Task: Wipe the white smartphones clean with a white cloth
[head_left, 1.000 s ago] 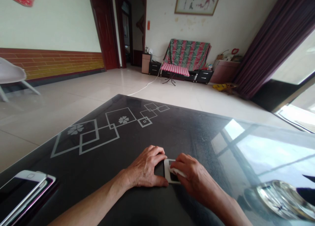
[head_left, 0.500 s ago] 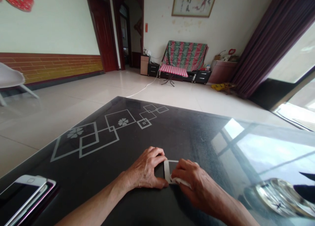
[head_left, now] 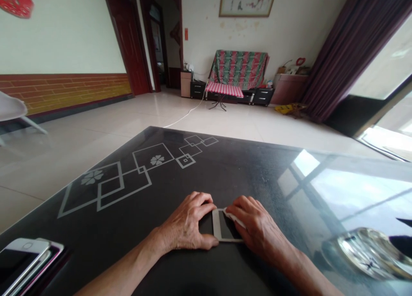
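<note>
At the far left, a white chair (head_left: 11, 108) stands on the pale tiled floor (head_left: 74, 145), in front of a wall with a brick-patterned band (head_left: 64, 90). Below it, at the left side of the dark, glossy worktop (head_left: 154, 210), a stack of phones (head_left: 24, 261) lies flat, cut off by the edge of the view; the top one has a white front and a dark screen. Silver outlined squares and flower shapes run over the far left part of the surface. Nearer the middle, the left hand (head_left: 189, 225) is curved, thumb set apart from the fingers, and pinches the left end of a white phone (head_left: 227, 230) between them, at its near and far corners. The phone lies flat on the worktop, dark screen up, between the two hands. The right hand (head_left: 259, 225) has its fingers bent and close together, pinching a small white cloth (head_left: 237, 220) against the screen and covering the phone's right end. Behind, across the floor, stands a small table (head_left: 224, 89) with a pink-and-white striped top. Well to the right of the hands, a shiny round dish (head_left: 367, 253) rests on the worktop, near bright window reflections, with a dark, pointed shape beside it, too unclear to name.
</note>
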A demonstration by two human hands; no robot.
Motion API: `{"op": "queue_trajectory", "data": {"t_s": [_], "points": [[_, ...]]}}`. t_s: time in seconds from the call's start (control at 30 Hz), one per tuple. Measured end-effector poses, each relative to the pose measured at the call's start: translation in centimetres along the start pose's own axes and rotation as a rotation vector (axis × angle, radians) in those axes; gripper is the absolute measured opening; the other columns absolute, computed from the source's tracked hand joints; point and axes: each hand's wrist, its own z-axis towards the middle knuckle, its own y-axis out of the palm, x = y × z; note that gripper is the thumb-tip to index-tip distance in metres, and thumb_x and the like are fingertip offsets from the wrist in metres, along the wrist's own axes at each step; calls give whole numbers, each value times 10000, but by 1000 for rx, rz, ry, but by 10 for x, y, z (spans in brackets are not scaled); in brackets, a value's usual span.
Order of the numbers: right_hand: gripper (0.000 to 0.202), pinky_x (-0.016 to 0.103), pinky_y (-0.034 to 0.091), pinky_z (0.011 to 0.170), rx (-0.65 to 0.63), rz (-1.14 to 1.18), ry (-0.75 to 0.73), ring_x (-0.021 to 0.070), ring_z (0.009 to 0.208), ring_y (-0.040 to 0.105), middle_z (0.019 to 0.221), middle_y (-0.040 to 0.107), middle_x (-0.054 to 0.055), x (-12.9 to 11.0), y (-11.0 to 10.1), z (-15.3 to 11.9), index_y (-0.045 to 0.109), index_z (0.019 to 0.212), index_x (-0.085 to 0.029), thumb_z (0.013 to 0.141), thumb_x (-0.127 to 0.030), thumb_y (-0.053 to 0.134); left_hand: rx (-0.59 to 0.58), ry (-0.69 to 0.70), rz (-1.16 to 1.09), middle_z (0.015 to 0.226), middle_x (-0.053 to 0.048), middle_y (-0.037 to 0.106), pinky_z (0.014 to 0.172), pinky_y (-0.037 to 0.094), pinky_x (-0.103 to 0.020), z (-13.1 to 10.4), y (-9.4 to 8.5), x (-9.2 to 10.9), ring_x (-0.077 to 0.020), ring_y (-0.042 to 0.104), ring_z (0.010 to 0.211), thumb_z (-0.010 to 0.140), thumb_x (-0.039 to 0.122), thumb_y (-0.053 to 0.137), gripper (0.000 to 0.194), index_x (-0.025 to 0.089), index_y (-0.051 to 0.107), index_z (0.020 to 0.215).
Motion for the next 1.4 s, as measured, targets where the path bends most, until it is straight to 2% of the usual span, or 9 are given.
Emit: {"op": "queue_trajectory", "data": {"t_s": [0.2, 0.33, 0.4, 0.53, 0.77, 1.03, 1.23, 1.4], "points": [[216, 316, 368, 760, -49, 64, -69, 169, 814, 480, 903, 540, 35, -5, -7, -8, 627, 917, -209, 807, -64, 510, -26, -14, 20, 1179, -66, 534, 945, 427, -395, 0, -1, 0, -261, 488, 1036, 575, 361, 791, 609, 208, 599, 1132], [219, 319, 378, 784, -81, 115, -92, 174, 841, 483, 925, 539, 36, -8, -17, -10, 623, 942, -208, 798, -83, 515, -46, -16, 32, 1208, -82, 522, 949, 430, -409, -1, 0, -1, -276, 479, 1063, 562, 468, 811, 735, 202, 569, 1203], [262, 316, 382, 789, -101, 127, -91, 177, 856, 482, 930, 539, 35, -8, -20, -10, 623, 955, -213, 774, -59, 512, -53, -17, 38, 1211, -83, 521, 950, 429, -413, -1, 1, -1, -276, 479, 1067, 588, 507, 796, 727, 208, 570, 1212], [310, 311, 386, 786, -129, 152, -104, 178, 862, 476, 926, 538, 33, -10, -20, -11, 623, 968, -219, 758, -31, 495, -41, -11, 35, 1183, -72, 534, 943, 429, -404, -1, 0, 0, -266, 486, 1050, 611, 462, 792, 624, 218, 606, 1154], [344, 333, 391, 812, -149, 180, -114, 195, 896, 479, 943, 536, 43, -16, -21, -13, 615, 1010, -223, 755, -29, 490, -12, -4, 20, 1129, -57, 551, 914, 433, -385, 2, -1, 2, -251, 499, 994, 537, 371, 826, 603, 212, 628, 1084], [355, 321, 405, 767, -97, 138, -96, 192, 856, 491, 912, 535, 48, -18, -15, -11, 624, 990, -218, 745, -11, 472, 36, 1, -1, 1091, -66, 544, 882, 444, -377, 0, 0, 1, -252, 505, 956, 552, 286, 751, 508, 198, 602, 1030], [330, 339, 403, 800, -130, 144, -109, 188, 858, 494, 909, 547, 40, -24, -16, -13, 623, 965, -223, 762, -13, 470, 31, 4, -35, 1081, -56, 539, 894, 445, -352, 1, -2, -1, -236, 505, 960, 571, 223, 691, 456, 200, 585, 1014], [275, 332, 411, 781, -69, 100, -60, 189, 855, 494, 926, 545, 53, -12, -9, -9, 626, 937, -212, 810, -33, 459, 15, -5, -18, 1090, -57, 536, 920, 435, -368, 2, -3, -2, -240, 497, 969, 572, 234, 692, 481, 197, 580, 1039]]}}
